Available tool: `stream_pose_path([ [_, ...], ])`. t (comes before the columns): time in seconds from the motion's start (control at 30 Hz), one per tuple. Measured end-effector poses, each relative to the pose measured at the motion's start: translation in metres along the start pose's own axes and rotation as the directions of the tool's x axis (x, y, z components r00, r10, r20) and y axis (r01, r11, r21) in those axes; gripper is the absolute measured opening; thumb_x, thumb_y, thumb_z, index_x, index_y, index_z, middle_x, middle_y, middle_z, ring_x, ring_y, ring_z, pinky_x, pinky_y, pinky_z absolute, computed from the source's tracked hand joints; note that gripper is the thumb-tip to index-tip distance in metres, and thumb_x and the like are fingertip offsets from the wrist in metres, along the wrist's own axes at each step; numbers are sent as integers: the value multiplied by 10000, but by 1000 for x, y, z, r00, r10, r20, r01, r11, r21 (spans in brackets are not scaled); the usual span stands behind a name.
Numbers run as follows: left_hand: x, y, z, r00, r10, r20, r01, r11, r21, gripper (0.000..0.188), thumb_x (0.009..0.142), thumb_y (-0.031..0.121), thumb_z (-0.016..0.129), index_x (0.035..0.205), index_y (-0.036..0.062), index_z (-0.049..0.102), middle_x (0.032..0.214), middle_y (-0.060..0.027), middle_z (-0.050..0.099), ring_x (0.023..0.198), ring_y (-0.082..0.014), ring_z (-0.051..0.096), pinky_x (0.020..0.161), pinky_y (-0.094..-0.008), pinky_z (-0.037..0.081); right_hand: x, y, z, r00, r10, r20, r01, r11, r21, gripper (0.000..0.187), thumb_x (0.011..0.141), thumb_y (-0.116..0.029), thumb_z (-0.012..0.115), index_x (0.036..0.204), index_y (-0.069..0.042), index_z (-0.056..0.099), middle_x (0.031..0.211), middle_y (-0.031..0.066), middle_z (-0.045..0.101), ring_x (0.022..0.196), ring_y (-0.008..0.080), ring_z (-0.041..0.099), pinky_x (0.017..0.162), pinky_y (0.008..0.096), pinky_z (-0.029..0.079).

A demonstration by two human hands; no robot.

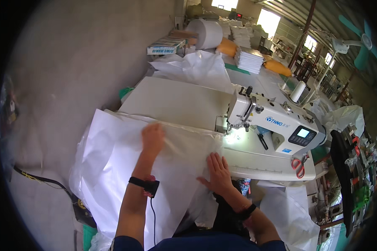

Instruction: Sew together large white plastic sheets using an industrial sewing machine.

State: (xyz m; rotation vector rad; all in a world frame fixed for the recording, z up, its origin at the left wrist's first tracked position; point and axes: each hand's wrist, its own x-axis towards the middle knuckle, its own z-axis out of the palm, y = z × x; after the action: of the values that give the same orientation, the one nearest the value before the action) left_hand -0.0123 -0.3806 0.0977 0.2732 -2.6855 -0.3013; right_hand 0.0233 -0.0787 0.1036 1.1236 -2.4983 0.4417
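White sheet [178, 165]: glossy, softly creased, broad.
Our right hand [220, 175]: fingers [215, 161] spread, at its right edge.
Our left hand [153, 137]: blurred; we cannot tell if fingers pinch.

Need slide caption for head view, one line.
Left hand over white sheeting, right hand at its edge, beside a lit sewing machine.

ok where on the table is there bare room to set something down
The largest bare patch is tabletop left of the sewing machine, between the nearer white sheet and the crumpled sheet behind. A narrower strip lies between the black tool and the ruler marks, left of the red scissors. Crowded: farther back, around the roll and stack.
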Motion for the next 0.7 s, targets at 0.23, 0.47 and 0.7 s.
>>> stream_pose_path([
  [0.23,3,81,19,852,484,-202,-514,845,-144,498,759,437,623,1109,86,571,1090,-72,567,1099,-274,472,923,-468,328,-10,-14,10,998,59,-2,-59,998,-13,725,772,-397,639,1259,77,389,1342,250,368,1278,377,334,1057,509,236],
  [0.47,8,88,13,918,396,19,-384,901,-202,338,754,381,643,980,131,624,1013,-52,571,1048,-250,491,937,-430,316,-74,-51,32,990,-94,110,80,989,122,596,810,-345,603,1195,77,434,1264,247,423,1191,410,390,1040,499,266],
  [0.7,25,86,3,882,411,231,-214,786,-581,244,746,302,659,917,137,605,1030,-63,584,1038,-273,512,874,-490,365,-99,-33,39,961,-179,209,96,931,353,525,843,-354,582,1168,42,466,1128,206,560,1091,351,513,955,463,368],
])
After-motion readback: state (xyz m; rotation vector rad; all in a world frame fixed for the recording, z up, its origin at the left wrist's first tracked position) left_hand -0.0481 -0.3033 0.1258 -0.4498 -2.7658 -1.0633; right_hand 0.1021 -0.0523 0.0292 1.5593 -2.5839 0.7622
